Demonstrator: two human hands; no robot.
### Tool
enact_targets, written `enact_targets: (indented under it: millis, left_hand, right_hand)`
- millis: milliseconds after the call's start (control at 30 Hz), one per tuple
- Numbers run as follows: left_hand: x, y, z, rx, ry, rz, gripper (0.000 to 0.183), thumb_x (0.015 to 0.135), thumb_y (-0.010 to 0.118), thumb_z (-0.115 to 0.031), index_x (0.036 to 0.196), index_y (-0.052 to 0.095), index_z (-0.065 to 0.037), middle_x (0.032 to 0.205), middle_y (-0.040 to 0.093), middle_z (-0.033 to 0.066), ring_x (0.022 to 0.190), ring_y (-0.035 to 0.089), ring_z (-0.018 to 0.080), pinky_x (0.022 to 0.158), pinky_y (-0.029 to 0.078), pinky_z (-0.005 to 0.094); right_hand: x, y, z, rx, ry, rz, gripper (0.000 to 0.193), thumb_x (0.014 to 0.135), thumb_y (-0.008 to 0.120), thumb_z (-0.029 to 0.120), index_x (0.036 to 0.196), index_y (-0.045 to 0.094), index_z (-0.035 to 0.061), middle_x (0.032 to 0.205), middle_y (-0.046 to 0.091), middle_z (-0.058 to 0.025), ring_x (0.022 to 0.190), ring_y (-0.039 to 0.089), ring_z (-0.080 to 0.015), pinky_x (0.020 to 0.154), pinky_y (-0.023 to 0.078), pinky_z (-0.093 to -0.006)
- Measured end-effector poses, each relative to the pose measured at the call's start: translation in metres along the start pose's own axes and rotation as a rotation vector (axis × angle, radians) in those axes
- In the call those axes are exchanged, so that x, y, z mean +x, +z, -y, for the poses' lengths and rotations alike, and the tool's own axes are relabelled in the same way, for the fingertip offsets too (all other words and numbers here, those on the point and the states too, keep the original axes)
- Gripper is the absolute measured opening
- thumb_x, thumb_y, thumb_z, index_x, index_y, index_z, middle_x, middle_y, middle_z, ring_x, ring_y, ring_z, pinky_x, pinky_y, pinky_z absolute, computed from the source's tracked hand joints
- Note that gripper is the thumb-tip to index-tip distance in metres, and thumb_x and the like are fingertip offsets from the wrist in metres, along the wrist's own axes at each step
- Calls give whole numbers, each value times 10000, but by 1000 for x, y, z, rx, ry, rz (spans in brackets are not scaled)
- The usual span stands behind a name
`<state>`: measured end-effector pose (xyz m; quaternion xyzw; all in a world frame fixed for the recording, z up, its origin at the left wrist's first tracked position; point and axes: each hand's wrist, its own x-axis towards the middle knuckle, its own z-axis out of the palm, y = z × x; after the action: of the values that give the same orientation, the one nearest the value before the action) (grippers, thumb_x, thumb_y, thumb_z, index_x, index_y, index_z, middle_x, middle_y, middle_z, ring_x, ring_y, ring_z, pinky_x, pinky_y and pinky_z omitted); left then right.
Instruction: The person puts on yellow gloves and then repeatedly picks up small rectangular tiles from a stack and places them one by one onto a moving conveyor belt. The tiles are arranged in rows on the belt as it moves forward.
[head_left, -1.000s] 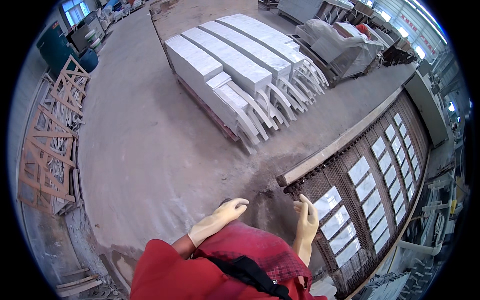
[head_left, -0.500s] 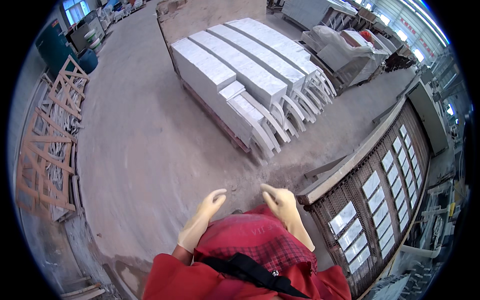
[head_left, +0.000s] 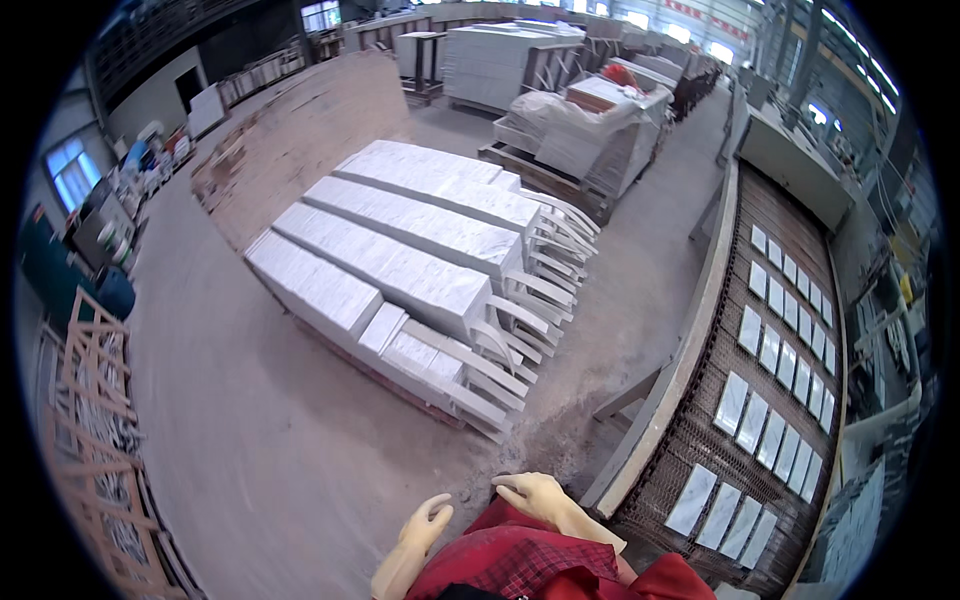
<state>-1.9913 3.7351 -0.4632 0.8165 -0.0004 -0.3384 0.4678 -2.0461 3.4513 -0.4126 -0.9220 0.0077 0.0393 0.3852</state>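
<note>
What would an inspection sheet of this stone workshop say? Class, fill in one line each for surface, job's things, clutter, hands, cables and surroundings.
Surface: dusty grey concrete floor.
Job's things: pale tiles in rows on the mesh conveyor, at the person's right; neither hand touches them.
Clutter: wooden crate frames at left.
Hands: left hand and right hand in pale gloves, both empty, near the body.
Cables: nothing seen.
Surroundings: long white stone slabs stacked on the floor ahead; a wrapped pallet beyond.

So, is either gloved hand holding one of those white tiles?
No, the left hand and right hand are both empty, apart from the tiles on the conveyor.
</note>
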Motion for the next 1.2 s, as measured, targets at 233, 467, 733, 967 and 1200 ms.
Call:
enact_targets:
  millis: [233,467,733,967,1200]
  left_hand:
    - [83,-31,-82,106,29,36,563,953,673,-407,1452,635,-150,1349,710,146,1244,679,253,1080,508,375]
    - [267,-71,-85,433,354,51,601,883,710,-435,1380,664,-99,1252,726,223,1172,690,393,1034,537,477]
    - [455,-153,-138,887,678,-267,396,799,753,-309,1122,704,-86,1039,734,176,1026,693,371,896,519,537]
    - [550,-197,-167,1164,939,-402,397,934,551,-167,1300,672,-70,1323,657,191,1336,548,371,1197,327,591]
    - [598,-211,-192,1309,716,25,468,927,627,-202,1361,642,-28,1356,654,218,1378,516,407,1249,239,618]
  right_hand:
    - [43,-39,-28,82,282,0,395,1040,555,428,1283,742,178,1255,743,-124,1180,686,-354,1023,537,-442]
    - [93,-44,-37,127,491,74,446,1042,536,422,1327,712,129,1283,729,-164,1228,672,-360,1060,518,-415]
    - [195,-23,28,216,692,-71,400,1043,580,384,1298,728,113,1280,729,-158,1226,667,-359,1064,512,-418]
    - [251,5,78,346,824,-50,358,1036,617,292,1306,713,75,1262,723,-210,1219,671,-372,1054,513,-415]
    - [287,17,63,307,902,-21,388,1045,600,268,1351,682,42,1281,715,-215,1203,692,-321,1037,513,-379]
